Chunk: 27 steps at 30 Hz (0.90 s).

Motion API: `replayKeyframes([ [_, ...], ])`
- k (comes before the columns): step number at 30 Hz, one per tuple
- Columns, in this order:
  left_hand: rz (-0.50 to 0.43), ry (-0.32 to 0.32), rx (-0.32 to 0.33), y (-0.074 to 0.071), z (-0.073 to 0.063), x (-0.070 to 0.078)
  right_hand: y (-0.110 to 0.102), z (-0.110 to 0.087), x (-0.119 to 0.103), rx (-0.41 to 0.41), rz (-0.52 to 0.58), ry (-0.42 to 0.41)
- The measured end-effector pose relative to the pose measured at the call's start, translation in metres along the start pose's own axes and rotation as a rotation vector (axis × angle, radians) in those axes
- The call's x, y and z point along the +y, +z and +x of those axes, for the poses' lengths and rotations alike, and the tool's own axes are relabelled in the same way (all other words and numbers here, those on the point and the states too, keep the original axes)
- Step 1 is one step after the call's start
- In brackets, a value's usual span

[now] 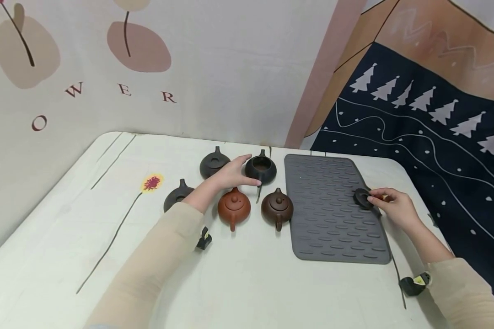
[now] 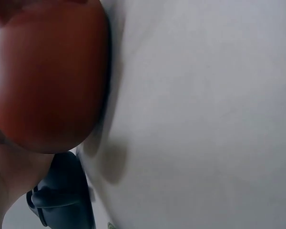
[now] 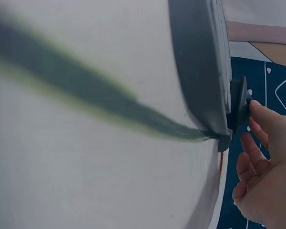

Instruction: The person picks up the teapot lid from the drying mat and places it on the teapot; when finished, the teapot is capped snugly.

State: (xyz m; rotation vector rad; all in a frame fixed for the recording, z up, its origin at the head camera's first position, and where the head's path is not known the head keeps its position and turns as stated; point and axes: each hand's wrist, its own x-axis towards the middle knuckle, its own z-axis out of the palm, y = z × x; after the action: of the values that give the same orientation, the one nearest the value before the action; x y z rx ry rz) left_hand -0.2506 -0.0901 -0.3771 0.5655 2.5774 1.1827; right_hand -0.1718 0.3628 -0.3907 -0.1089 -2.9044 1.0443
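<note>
My left hand (image 1: 233,174) holds the side of a lidless black teapot (image 1: 253,171), thumb near its front and a finger behind it. The pot's round opening faces up. Over the right part of a ribbed grey mat (image 1: 329,210), my right hand (image 1: 397,208) pinches a small black teapot lid (image 1: 361,198) by its knob. In the right wrist view the lid (image 3: 238,107) stands tilted close by the mat's edge, between thumb and fingertips. A reddish-brown teapot (image 1: 233,208) sits just in front of my left hand and fills much of the left wrist view.
A dark brown lidded teapot (image 1: 277,208) stands at the mat's left edge. Two black lidded teapots, one at the back (image 1: 212,164) and one at the left (image 1: 177,195), flank my left forearm. The white tablecloth (image 1: 247,283) meets a printed curtain (image 1: 230,82) behind.
</note>
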Motion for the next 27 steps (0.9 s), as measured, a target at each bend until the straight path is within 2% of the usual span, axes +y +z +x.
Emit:
replayKeyframes([
  [7, -0.038, 0.004, -0.008, 0.0027, 0.0034, -0.0041, 0.0006, -0.0019, -0.0029, 0.016, 0.019, -0.026],
  [15, -0.052, -0.009, -0.019, 0.0055, 0.0046, -0.0054, 0.0035, -0.0033, -0.0012, 0.037, 0.025, -0.016],
  [27, -0.069, -0.02, -0.009, 0.0065, 0.0022, -0.0026, 0.004, -0.0053, -0.0029, 0.051, 0.034, -0.035],
])
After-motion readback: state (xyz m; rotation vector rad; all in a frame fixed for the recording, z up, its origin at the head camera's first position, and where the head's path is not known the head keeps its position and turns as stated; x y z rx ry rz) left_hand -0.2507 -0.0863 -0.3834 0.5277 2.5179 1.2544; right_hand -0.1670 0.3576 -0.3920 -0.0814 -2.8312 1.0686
